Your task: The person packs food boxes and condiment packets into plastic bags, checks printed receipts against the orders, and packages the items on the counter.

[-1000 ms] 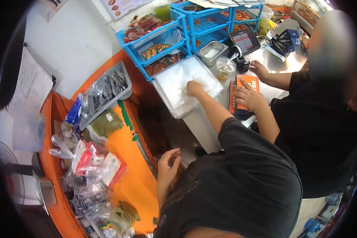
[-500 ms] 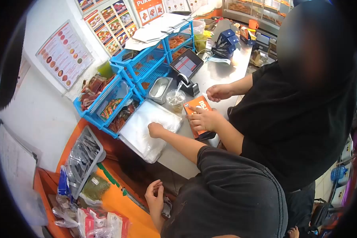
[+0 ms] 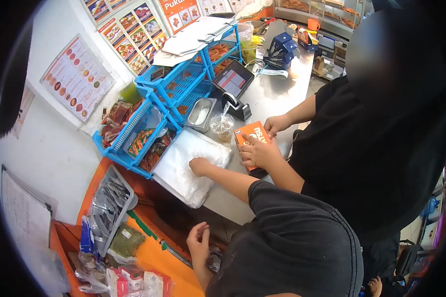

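My right hand (image 3: pixel 199 167) rests on the stack of clear plastic bags (image 3: pixel 183 153), its fingers closed and pressed onto the top bag. Their tips are partly hidden. My left hand (image 3: pixel 198 241) hangs lower, in front of my dark shirt, with loosely bent fingers apart from the thumb and nothing in it. Beyond the stack stands a knotted clear bag (image 3: pixel 222 127) with brownish contents. To its right, a co-worker in black has one hand (image 3: pixel 258 151) on top of an orange box (image 3: pixel 248 131) with lettering, and the other hand (image 3: pixel 277 124) at its far corner.
Blue baskets (image 3: pixel 126 133) with packets line the wall side. Behind the bags stand a metal tray (image 3: pixel 200 114), a tape dispenser (image 3: pixel 239 110) and a tablet (image 3: pixel 233 79). A grey cutlery tray (image 3: pixel 111 208) and red-white packages (image 3: pixel 134 282) lie on the orange counter (image 3: pixel 158 262).
The co-worker's farther hand has come down to the orange box, which now sits slightly turned. My hands keep nearly the same pose, while the whole view has shifted a little.
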A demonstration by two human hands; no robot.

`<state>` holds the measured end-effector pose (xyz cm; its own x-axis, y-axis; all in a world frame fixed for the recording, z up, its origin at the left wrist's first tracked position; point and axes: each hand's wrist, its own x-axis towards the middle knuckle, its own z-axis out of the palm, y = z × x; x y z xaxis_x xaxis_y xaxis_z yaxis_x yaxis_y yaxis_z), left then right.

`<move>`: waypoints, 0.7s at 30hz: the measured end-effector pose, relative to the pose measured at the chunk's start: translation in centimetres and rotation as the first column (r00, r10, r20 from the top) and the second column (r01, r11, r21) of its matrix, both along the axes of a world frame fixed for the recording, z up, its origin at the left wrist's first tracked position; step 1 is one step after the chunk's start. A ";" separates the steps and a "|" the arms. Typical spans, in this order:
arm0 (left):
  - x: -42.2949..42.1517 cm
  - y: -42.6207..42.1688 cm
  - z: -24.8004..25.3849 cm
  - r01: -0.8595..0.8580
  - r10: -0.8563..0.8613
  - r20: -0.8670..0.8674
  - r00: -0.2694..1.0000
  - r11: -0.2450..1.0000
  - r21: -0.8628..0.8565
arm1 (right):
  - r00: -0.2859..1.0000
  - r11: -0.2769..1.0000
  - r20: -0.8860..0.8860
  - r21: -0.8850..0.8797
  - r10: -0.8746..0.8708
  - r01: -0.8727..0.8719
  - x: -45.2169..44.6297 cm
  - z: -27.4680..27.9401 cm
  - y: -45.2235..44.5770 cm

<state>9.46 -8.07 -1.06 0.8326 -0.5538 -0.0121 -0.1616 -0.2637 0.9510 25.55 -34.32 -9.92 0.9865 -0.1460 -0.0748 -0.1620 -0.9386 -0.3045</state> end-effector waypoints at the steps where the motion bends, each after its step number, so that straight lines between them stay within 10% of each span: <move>1: 1.0 -0.7 0.1 -0.001 0.000 0.073 0.997 1.000 0.013 | 1.000 1.000 0.023 0.012 -0.009 0.008 0.1 -0.2 0.0; 5: 6.8 -4.3 -0.3 -0.013 -0.108 0.481 0.870 0.970 0.242 | 0.985 0.998 0.167 0.031 -0.052 0.047 0.3 0.8 0.5; 9: 11.6 -8.8 -3.5 -0.020 -0.306 0.643 0.702 0.894 0.447 | 0.953 0.993 0.302 -0.118 0.026 0.010 0.4 2.5 0.7; 13: 12.8 -10.4 -6.4 -0.066 -0.376 0.574 0.727 0.795 0.603 | 0.969 0.983 0.245 0.180 -0.017 -0.028 1.5 5.4 0.6; 17: 13.0 -10.6 -7.3 -0.089 -0.361 0.551 0.753 0.773 0.628 | 0.814 0.535 0.521 0.778 -0.257 -0.329 -0.9 17.8 0.8; 21: 16.5 -8.8 -10.9 0.057 -0.301 0.545 0.783 0.906 0.418 | 0.693 0.371 0.673 0.731 -0.257 -0.573 -8.7 29.4 1.9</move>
<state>25.93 -16.87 -12.01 0.6279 -0.7487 0.2128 -0.7305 -0.4726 0.4929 16.84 -32.43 19.50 0.8002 -0.2408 0.5492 0.5584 -0.0349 -0.8288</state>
